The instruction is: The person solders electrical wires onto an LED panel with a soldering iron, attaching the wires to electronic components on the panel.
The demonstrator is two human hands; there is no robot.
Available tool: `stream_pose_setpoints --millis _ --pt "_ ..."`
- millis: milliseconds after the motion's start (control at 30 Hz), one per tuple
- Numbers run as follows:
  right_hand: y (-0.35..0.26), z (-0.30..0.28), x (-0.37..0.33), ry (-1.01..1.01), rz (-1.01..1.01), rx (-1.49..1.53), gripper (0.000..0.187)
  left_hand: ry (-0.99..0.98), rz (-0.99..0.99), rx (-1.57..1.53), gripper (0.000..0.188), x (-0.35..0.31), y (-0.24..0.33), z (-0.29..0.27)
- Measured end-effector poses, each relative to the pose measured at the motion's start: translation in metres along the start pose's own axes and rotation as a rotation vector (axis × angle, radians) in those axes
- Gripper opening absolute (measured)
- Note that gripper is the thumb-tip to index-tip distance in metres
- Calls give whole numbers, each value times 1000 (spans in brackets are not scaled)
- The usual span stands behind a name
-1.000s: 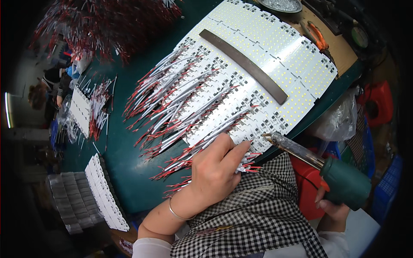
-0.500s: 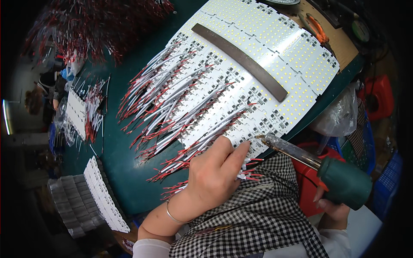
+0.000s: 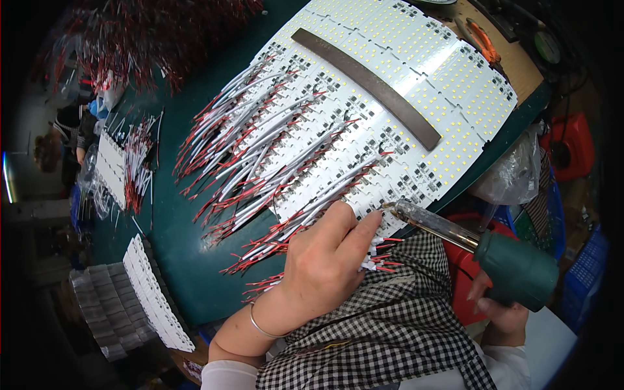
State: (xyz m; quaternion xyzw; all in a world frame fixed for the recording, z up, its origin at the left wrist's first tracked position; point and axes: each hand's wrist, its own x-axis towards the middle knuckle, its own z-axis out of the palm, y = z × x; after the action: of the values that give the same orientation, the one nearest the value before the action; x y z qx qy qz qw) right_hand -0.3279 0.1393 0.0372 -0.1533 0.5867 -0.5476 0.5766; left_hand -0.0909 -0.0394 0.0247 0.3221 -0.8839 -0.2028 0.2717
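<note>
A large sheet of joined white LED boards (image 3: 465,120) lies on the green table, with rows of red and white wires (image 3: 260,153) fixed along it. Low over the sheet's near edge, my left hand (image 3: 322,257) has thumb and fingers pinched together. Red and white wire ends (image 3: 383,255) stick out beside that hand, so it seems to grip a bunch of these wires; its fingertips are partly hidden. My right hand (image 3: 504,315) is wrapped round the handle of a green soldering gun (image 3: 517,270). The tip of the gun is at the boards, just right of my left fingertips.
A curved brown bar (image 3: 370,88) rests across the boards. Orange-handled pliers (image 3: 482,44) lie at the far right. A big heap of red and white wires (image 3: 162,39) is at the far left. Stacked boards (image 3: 156,292) stand at the left edge. A plastic bag (image 3: 510,175) hangs at right.
The soldering gun has shifted slightly left, its tip nearer my left fingertips. The board sheet sits a little further right in view. My left hand keeps its pinch.
</note>
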Motion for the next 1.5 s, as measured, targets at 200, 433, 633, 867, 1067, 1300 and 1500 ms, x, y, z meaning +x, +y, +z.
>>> stream_pose_setpoints --millis 200,433,633,867,1067,1300,1500 --pt "1 14 2 50 -247 -198 45 -19 4 9 57 2 1 -1" --pt "0 3 4 -34 -398 -171 61 -51 84 -4 38 6 1 -2" --pt "-6 7 -6 122 -254 -37 68 -36 86 22 38 3 1 -3" --pt "4 -1 -12 118 -323 -19 69 -120 18 47 45 6 4 -6" --pt "14 -15 -16 72 -339 -28 71 -102 -103 -196 55 8 -4 -4" --pt "13 -17 -16 -22 -315 -88 69 -80 41 -107 51 2 -7 2" --pt "12 -14 -17 -42 -257 -133 62 -28 104 -61 49 -1 -9 8"
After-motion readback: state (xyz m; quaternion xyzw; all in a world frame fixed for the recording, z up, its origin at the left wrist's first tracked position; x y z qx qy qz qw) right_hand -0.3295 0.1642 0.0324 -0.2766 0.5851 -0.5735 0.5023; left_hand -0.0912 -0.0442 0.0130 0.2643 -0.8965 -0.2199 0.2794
